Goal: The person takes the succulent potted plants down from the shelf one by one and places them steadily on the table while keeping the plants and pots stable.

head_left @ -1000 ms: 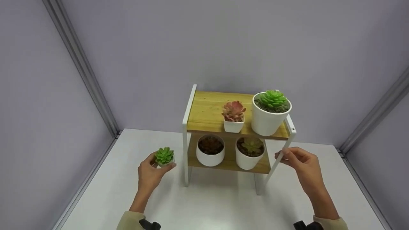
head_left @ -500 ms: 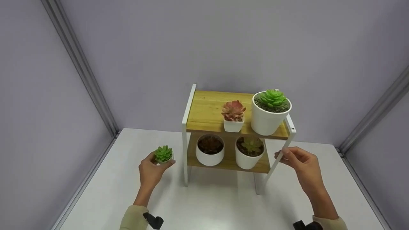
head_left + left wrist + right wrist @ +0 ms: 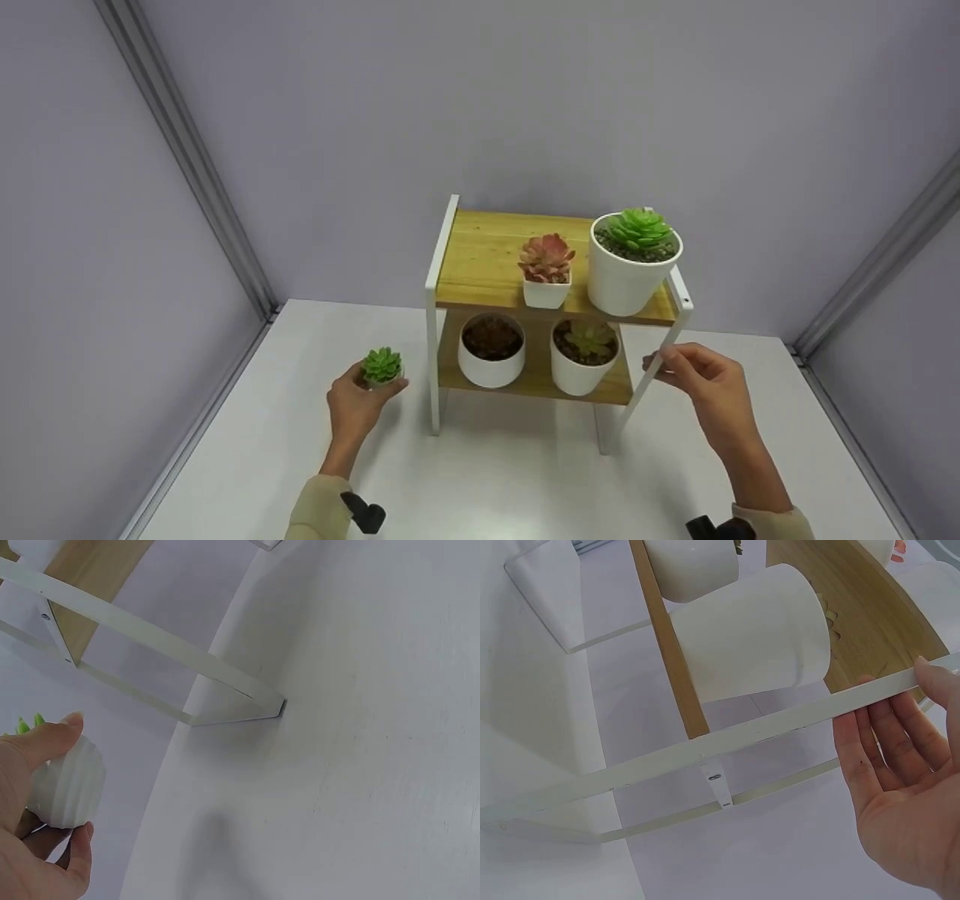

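My left hand [image 3: 355, 403] holds a small green succulent [image 3: 382, 364] between thumb and fingers, left of the shelf. In the left wrist view its ribbed white pot [image 3: 71, 787] is off the table, with a shadow below. My right hand [image 3: 709, 386] pinches the front right leg of the two-tier shelf [image 3: 480, 259], thumb in front and fingers behind, as the right wrist view shows. On the top board stand a pink succulent [image 3: 547, 259] in a square white pot and a larger green succulent [image 3: 637, 232] in a round white pot, side by side toward the right.
Two white pots stand on the lower board: a dark reddish plant [image 3: 492, 341] on the left and a dull green succulent [image 3: 589, 345] on the right. The shelf's legs rest on a white table [image 3: 495, 480]. Grey walls [image 3: 375, 112] enclose the back and sides.
My left hand has shifted very slightly with the small succulent still held. The right hand keeps its hold on the shelf leg, and the pots on the shelf stay put.
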### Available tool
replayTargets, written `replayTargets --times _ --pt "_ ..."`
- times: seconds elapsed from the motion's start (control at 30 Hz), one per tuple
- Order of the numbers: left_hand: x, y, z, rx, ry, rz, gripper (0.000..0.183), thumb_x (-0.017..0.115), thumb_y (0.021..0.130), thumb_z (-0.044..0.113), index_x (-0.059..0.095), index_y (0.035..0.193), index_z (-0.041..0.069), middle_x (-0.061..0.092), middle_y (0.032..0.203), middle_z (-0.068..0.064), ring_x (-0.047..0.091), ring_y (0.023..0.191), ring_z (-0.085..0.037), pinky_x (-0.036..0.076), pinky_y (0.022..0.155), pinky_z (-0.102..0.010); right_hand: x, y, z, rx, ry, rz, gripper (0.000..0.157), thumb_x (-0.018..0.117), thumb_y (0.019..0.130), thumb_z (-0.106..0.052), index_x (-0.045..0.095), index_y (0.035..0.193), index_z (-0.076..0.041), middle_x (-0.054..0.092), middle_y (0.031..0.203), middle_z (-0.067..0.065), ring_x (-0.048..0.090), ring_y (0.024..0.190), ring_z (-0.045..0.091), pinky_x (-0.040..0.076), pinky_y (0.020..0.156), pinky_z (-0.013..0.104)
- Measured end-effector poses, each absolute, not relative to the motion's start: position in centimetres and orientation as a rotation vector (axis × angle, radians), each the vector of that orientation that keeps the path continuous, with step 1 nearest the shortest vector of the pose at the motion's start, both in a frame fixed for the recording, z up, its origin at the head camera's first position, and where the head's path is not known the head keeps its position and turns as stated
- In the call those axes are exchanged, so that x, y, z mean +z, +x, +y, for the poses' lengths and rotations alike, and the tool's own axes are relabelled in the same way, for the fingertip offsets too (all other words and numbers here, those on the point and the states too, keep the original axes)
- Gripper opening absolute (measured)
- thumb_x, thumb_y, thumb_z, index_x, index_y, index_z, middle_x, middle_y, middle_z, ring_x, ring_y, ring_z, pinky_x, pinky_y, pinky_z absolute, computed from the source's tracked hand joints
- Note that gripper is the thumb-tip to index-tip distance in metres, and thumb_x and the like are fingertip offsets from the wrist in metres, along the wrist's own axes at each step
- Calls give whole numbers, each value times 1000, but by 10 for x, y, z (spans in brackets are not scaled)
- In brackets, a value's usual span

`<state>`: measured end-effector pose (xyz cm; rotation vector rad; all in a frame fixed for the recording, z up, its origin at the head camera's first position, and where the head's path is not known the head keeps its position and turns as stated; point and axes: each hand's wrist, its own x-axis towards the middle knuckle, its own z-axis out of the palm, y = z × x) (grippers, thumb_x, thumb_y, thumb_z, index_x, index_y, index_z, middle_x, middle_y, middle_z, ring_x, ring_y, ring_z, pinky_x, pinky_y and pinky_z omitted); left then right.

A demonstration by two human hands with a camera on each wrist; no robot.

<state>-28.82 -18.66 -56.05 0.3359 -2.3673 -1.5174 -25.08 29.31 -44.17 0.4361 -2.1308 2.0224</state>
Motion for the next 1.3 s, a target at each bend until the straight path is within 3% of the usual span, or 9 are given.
replayTargets --times 0.57,0.93,1.3 --pt "-583 -302 -184 -1553 432 -2370 74 88 72 32 57 133 1 64 128 -20 59 122 -35 50 100 -49 -440 -253 294 2005 414 -2145 32 58 100 -14 61 111 16 74 98 6 72 101 17 58 90 31" --pt "-591 -305 -184 -1542 408 -2359 72 88 73 28 57 131 0 64 128 -21 59 124 -36 48 105 -49 -442 -252 294 1966 381 -2187 30 59 99 -17 64 110 10 74 100 7 72 101 17 57 90 29" --pt "-599 -309 -184 -1484 485 -2423 77 87 73 33 54 134 -1 62 132 -23 56 127 -39 45 108 -51 -442 -250 294 1951 355 -2198 36 59 99 -20 62 113 13 72 101 7 72 102 17 57 90 30"
